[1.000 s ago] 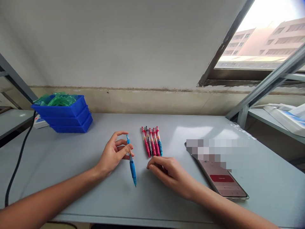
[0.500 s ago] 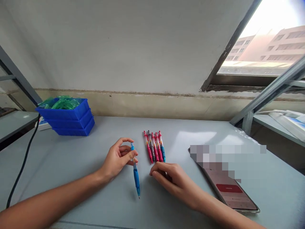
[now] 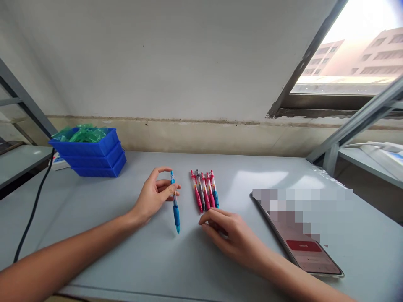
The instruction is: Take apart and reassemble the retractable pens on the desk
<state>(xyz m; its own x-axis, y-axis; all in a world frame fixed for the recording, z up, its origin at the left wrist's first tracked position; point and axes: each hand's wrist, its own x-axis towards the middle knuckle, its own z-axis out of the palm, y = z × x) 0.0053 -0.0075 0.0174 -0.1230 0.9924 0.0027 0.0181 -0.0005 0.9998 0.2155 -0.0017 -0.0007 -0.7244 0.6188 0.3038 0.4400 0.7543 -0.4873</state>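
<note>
A blue pen (image 3: 176, 214) is held in my left hand (image 3: 155, 195), its tip pointing down toward me and the index finger on its top end. Just right of it, several pens (image 3: 203, 192) lie side by side on the grey table (image 3: 151, 256): mostly red, with one black and one blue at the right end. My right hand (image 3: 225, 230) rests on the table right below the row, fingers curled together near the pens' lower ends; whether anything is between them is hidden.
Stacked blue trays (image 3: 91, 157) with green plastic on top stand at the back left. A phone (image 3: 302, 243) lies to the right. A black cable (image 3: 36, 201) runs down the left side. The wall (image 3: 195, 136) bounds the table's back.
The blue pen has moved up and slightly left in my left hand, and its metal point no longer shows at the tip. My right hand has barely moved.
</note>
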